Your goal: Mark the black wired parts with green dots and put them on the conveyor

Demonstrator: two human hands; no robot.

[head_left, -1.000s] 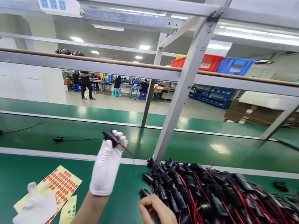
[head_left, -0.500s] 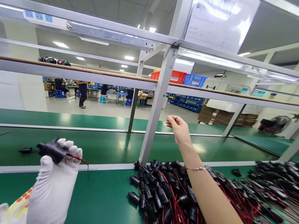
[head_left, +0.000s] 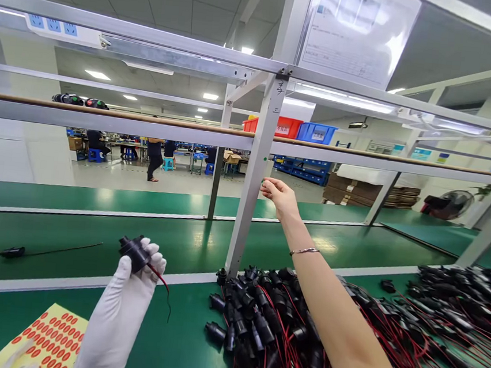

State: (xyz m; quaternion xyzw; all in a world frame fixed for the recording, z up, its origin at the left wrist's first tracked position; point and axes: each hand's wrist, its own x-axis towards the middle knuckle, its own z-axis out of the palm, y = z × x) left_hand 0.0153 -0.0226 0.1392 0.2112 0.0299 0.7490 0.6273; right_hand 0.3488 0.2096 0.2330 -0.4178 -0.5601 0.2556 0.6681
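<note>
Bright ceiling light, belt glare, edges warped.

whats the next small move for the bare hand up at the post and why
Probably bring the right hand back down to the black part held up in the gloved left hand: its fingertips are pinched by the green dot on the post.

Layout about the upright frame post (head_left: 252, 179). At its foot and spreading to its right lies the heap of wired connectors (head_left: 322, 336). Left of the post, the left hand (head_left: 122, 311) holds one connector (head_left: 135, 251); the sticker sheet (head_left: 48, 341) lies further left, nearer the viewer. Just right of the post is the right hand (head_left: 279, 197). Behind the post's foot, to the left, a single wired part (head_left: 13, 252) lies on the belt (head_left: 93, 233).
</note>
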